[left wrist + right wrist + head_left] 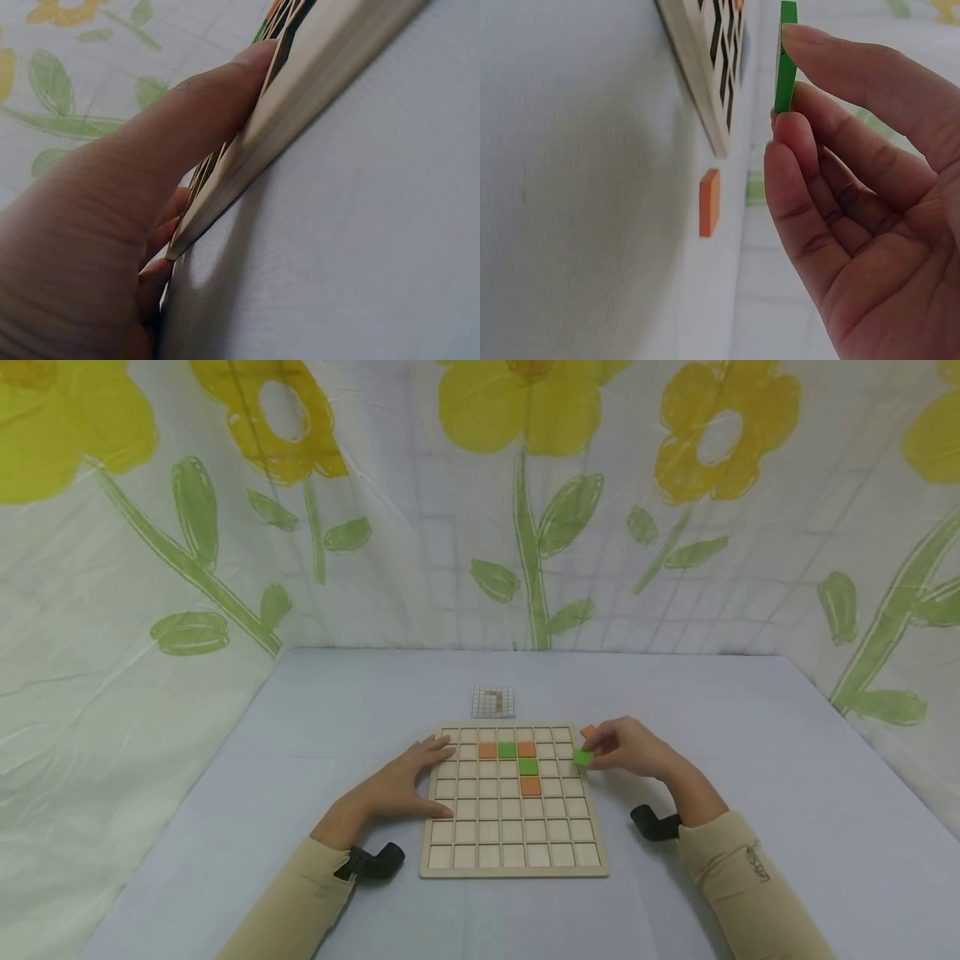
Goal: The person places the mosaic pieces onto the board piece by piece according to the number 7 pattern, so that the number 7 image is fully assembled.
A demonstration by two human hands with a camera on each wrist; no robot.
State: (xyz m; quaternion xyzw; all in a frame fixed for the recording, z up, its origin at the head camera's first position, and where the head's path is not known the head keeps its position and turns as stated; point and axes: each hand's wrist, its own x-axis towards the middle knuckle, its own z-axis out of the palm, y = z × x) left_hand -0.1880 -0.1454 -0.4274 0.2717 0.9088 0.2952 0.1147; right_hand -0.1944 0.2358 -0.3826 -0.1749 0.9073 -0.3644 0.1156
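A wooden grid board (487,833) lies on the table, with orange tiles and green tiles set in several upper cells. My left hand (401,781) rests on the board's left edge, thumb and fingers spread; the left wrist view shows the thumb (217,94) lying over the rim. Between thumb and fingers my right hand (630,748) pinches a green tile (786,60), held above the board's right edge. Just beyond that hand a loose orange tile (709,202) lies on the table, partly hidden by the hand in the head view.
Behind the board is a small card (492,702) printed with a grid and coloured squares. A pale cloth covers the table (360,693). Beyond it hangs a white curtain (405,527) with yellow flowers. Each wrist carries a black camera mount (382,862).
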